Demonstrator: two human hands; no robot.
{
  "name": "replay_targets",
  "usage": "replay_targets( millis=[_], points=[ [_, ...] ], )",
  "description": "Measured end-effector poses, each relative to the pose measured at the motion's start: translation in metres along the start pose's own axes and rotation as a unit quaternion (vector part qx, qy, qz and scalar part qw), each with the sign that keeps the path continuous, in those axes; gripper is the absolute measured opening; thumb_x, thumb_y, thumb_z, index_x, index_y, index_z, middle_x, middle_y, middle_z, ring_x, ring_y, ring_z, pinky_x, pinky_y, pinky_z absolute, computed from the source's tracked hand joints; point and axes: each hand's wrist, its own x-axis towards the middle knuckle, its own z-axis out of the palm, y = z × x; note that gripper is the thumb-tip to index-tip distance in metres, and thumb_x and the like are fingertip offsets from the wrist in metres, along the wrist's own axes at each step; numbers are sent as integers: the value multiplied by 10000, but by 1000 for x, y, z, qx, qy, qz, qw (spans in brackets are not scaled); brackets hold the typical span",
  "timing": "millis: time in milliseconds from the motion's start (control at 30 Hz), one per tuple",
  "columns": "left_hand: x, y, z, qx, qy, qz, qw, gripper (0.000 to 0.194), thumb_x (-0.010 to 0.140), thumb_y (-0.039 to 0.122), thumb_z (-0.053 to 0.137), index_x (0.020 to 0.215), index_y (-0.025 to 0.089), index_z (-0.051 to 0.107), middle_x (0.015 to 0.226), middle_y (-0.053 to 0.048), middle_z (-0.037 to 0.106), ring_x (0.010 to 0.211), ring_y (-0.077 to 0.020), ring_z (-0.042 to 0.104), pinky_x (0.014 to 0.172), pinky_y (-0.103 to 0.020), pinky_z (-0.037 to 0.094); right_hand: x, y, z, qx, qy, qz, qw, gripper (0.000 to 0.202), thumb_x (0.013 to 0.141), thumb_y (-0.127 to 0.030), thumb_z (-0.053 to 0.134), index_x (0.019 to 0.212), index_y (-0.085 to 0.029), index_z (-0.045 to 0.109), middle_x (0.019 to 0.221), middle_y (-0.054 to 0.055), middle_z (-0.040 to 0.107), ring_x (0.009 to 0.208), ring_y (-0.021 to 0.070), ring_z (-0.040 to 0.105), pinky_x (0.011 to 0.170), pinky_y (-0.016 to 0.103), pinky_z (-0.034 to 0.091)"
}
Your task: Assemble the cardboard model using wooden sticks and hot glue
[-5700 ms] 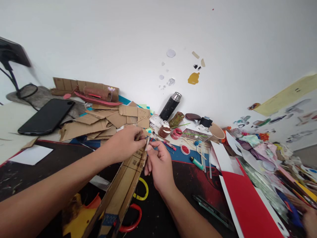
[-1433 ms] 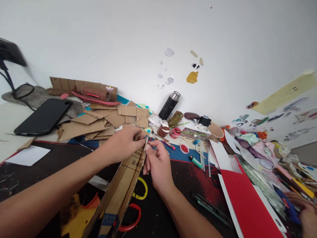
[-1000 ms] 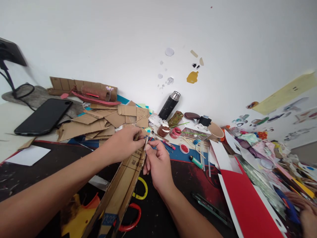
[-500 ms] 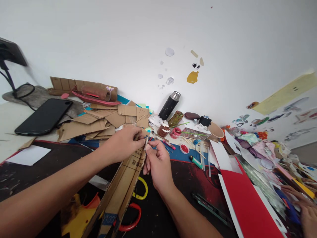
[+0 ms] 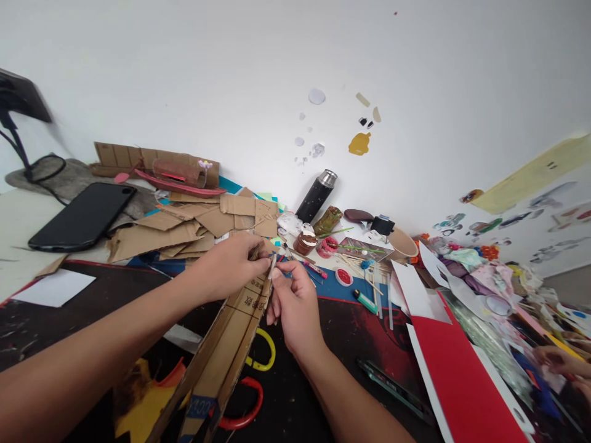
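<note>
A long folded cardboard piece point(image 5: 231, 351) with dark printed characters slants from the bottom edge up to both hands. My left hand point(image 5: 235, 266) is closed on its far end, fingertips pinched at the top edge. Just to the right, my right hand point(image 5: 295, 301) pinches a small whitish strip point(image 5: 273, 271) at the cardboard's far right corner. The fingertips of both hands nearly meet there. Scissors with a yellow handle point(image 5: 272, 351) and a red handle point(image 5: 258, 400) lie partly under the cardboard.
Cardboard scraps point(image 5: 184, 224), a phone point(image 5: 83, 216) and a model boat point(image 5: 180, 181) lie at the left. Behind the hands are paint jars point(image 5: 327, 247) and a black flask point(image 5: 316, 197). A cutter point(image 5: 392, 387) and red card point(image 5: 457, 369) lie right. Another person's hand point(image 5: 561, 360) shows far right.
The cardboard's near end has shifted slightly left, while both my hands stay almost in place. At the far right, the other person's hand has moved up.
</note>
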Motion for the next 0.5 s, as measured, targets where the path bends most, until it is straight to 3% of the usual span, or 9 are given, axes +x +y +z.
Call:
replay_targets(
  millis=[500],
  points=[
    [-1,-1,-7,19,-8,0,1000,232,837,478,542,789,253,574,760,-17,667,742,-250,602,690,-350,408,1,-1,1,14,-8,17,1000,436,926,-613,772,1017,-245,557,422,-163,495,279,89,433,318,151,299]
  ],
)
